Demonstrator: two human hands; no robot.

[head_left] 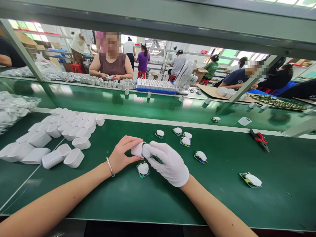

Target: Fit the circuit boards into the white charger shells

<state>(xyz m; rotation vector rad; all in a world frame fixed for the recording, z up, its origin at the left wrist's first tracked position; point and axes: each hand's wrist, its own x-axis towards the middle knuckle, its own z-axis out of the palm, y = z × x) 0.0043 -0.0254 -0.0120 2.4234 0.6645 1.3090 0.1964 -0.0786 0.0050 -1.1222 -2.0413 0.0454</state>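
My bare left hand (125, 153) grips a white plastic housing (136, 150) from its sides, its open end turned to the right. In my white-gloved right hand (169, 163) is a circuit board with a white-coated top (146, 150), pinched at the mouth of the housing. Whether the board is partly inside the housing I cannot tell; the glove hides most of it. Just below my hands lies another white-topped circuit board (143, 169). Several more such boards, like this one (201, 156), are scattered to the right.
Many empty white housings (74, 158) stand grouped at the left, near a plastic bag of parts (16, 107). Red-handled pliers (260, 140) lie at the right. Across the green belt (111, 102), a person (115, 64) sits by a blue tray (155, 89) and a fan (184, 75).
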